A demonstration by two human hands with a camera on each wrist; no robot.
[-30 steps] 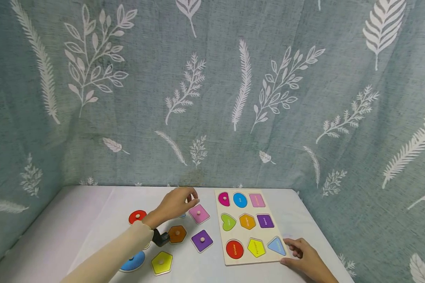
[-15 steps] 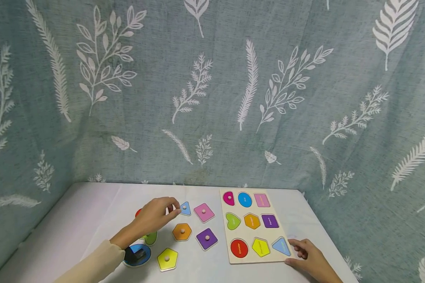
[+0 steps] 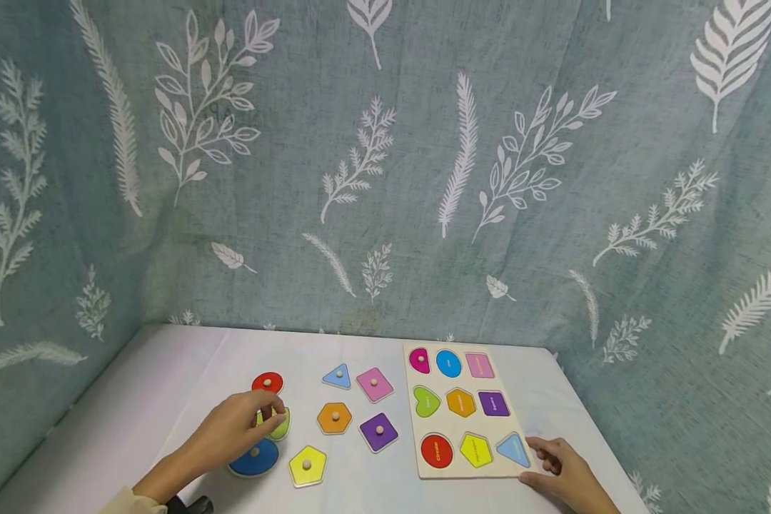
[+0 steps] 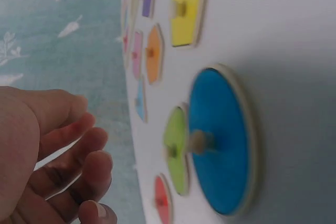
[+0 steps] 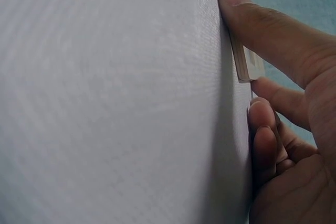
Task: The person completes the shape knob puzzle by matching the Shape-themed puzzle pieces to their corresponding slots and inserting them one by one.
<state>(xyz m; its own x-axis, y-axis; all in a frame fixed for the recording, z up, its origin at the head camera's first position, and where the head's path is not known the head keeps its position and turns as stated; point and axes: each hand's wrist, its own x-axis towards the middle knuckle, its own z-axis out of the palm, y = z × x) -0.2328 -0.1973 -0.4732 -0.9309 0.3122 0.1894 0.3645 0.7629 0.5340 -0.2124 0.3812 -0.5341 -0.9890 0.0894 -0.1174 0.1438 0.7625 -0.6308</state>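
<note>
My left hand (image 3: 231, 431) hovers over the green heart piece (image 3: 283, 424), fingers loosely bent and holding nothing. In the left wrist view the blue oval piece (image 4: 220, 145) and the heart, each with a wooden knob, lie apart from the fingers. Part of the heart is hidden by the hand in the head view. At the right, my right hand (image 3: 562, 471) grips the near right corner of the wooden shape puzzle board (image 3: 465, 472), thumb on its front edge and forefinger at its side. The semicircle piece (image 3: 420, 360) sits in the board's far left slot.
Loose knobbed pieces lie left of the board: red circle (image 3: 268, 383), light blue triangle (image 3: 338, 377), pink piece (image 3: 375, 385), orange hexagon (image 3: 335, 418), purple square (image 3: 379, 432) and yellow pentagon (image 3: 308, 466). A leaf-print curtain (image 3: 411, 178) stands behind the white table (image 3: 360, 494).
My left hand has drawn back leftward and nearer, from beside the pink piece past the triangle to over the heart. The right hand stays at the board's corner. The head view has shifted slightly.
</note>
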